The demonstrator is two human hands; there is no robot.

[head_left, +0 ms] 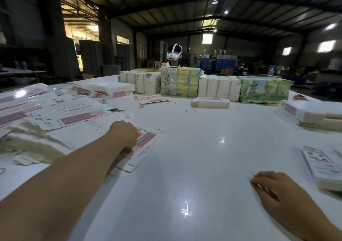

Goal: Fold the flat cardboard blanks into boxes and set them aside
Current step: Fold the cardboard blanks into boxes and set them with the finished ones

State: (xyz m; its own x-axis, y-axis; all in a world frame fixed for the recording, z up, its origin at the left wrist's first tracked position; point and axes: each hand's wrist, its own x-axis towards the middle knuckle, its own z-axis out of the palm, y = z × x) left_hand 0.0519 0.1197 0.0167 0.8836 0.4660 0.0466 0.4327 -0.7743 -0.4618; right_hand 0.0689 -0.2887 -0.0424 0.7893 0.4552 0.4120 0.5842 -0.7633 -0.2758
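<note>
The left hand [123,133] curled down onto a flat white cardboard blank with a red-and-blue stripe [146,144], seemingly pinching its near edge on the glossy white table [194,166]. The right hand [273,190] rested loose and empty. Folded white boxes [314,115] sat stacked far right. Print was unreadable.
</note>
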